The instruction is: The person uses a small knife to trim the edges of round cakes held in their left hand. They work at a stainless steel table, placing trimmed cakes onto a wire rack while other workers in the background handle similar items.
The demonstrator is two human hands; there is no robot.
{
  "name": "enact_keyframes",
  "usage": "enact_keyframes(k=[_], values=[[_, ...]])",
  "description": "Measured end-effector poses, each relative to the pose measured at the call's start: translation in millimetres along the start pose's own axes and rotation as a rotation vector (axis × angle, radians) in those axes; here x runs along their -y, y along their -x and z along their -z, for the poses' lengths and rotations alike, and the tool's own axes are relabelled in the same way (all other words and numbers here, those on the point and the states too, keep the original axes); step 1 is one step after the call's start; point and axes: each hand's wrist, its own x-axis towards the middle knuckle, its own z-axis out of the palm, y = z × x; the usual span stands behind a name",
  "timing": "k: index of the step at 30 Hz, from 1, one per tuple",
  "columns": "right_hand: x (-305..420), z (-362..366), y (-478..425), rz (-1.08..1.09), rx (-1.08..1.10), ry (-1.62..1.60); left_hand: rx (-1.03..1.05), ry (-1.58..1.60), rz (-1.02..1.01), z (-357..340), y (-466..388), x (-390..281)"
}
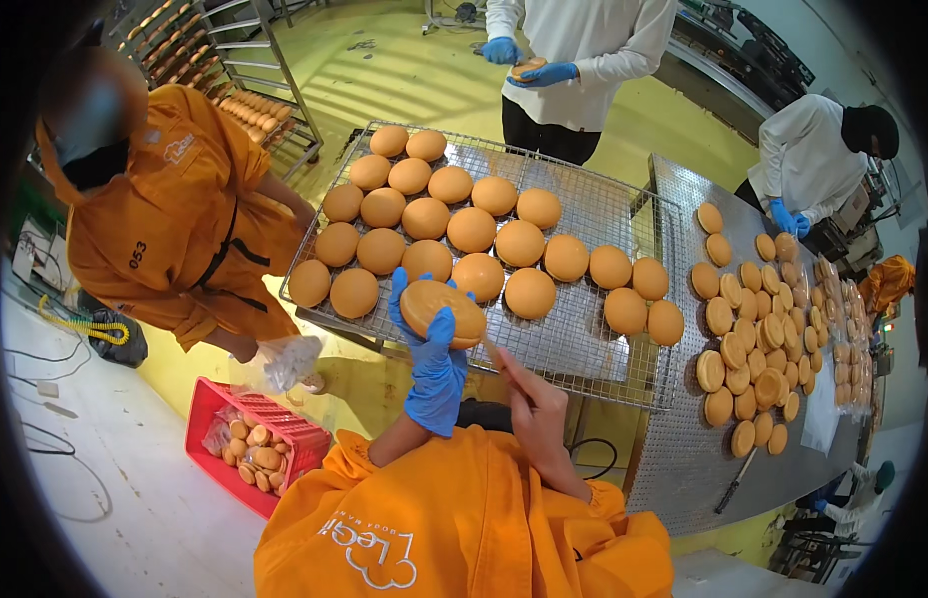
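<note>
My left hand, in a blue glove, holds up a round golden-brown bun, its broad face turned towards me. My bare right hand pinches a thin, light-brown tool; its tip meets or lies close to the bun's right edge, and its exact kind cannot be made out. Just beyond both hands, a wire cooling rack carries rows of similar round buns, smooth domes up. The bun in my hand hides part of the nearest row.
Right of the rack, a perforated metal table bears many buns, bagged buns and a long thin tool. A red plastic crate with buns stands lower left. One co-worker in orange holds a plastic bag; another holds a bun opposite.
</note>
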Motion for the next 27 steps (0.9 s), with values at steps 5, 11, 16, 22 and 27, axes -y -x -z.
enact_keyframes(k=[5,11,16,22,27], values=[[3,-1,0,0.040,0.018,0.013,0.058,-0.024,-0.133,-1,-7,-3],[-5,-1,1,0.168,-0.039,-0.023,0.088,-0.089,-0.173,4,-10,-4],[-10,-1,2,0.131,0.009,0.053,0.119,-0.127,-0.187,5,-7,-9],[-3,-3,0,0.115,0.055,0.050,0.149,-0.130,-0.180,6,-8,-16],[1,-6,5,0.172,0.041,0.023,0.155,-0.133,-0.176,11,-1,-15]])
